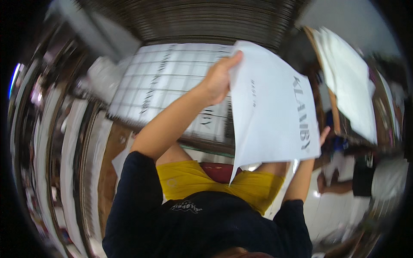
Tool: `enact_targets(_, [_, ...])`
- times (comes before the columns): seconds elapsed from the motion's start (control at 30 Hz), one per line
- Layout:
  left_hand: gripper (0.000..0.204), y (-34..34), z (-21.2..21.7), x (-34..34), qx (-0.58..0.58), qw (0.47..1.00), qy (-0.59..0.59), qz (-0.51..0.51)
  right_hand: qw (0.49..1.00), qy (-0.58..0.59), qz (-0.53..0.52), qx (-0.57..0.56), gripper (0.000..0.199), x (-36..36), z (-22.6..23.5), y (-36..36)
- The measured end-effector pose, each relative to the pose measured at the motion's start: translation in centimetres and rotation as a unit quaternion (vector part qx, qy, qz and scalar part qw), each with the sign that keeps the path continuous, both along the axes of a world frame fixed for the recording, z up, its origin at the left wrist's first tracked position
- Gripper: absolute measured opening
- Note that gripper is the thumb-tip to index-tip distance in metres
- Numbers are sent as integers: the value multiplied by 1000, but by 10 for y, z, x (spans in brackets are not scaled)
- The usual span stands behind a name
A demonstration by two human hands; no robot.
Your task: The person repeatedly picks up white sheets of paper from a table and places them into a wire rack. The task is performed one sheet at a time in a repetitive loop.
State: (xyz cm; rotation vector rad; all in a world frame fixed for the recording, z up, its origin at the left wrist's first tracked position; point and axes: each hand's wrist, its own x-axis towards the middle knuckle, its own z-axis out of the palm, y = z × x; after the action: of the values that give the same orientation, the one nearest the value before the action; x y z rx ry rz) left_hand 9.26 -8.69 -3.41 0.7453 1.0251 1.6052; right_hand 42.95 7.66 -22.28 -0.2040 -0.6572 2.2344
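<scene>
White sheet (269,116), a large flexible panel with dark lettering down its right side, is held up in the air in front of the person, right of centre and tilted, its lower corner hanging to a point above yellow shorts (202,178).

At the far left the view is smeared by motion: pale curved bands run top to bottom and nothing there can be told apart. Next comes a brown floor strip, then a flat white printed panel with a grid pattern (172,81) lying beyond the person's knees; its near edge runs just behind the raised left forearm. Open room shows between that panel and the held sheet.

The left hand (219,79) is lifted high on a bent arm that rises from a dark sleeve; its grip is closed on the sheet's upper left edge, with the fingers hidden behind the material.

The right hand (323,134) is raised on an upright forearm behind the sheet's right edge; only fingertips show past that edge, so how its grip stands cannot be told.

Further right, a stack of white sheets (350,86) leans well apart from the held one, and another person's arm (340,187) reaches in low at the right.
</scene>
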Motion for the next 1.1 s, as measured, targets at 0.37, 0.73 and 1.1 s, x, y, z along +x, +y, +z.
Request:
enact_targets(0.37, [51,-155,-70,-124,6,982,-115,150,930,-259,70,251,57,-148,142,-41])
enact_targets(0.73, [22,-200,-146,6,506,692,384,342,552,-255,315,729,53,-425,346,-215])
enact_targets(1.1, [32,-135,-270,22,314,853,417,30,686,-231,164,670,53,-620,300,-178])
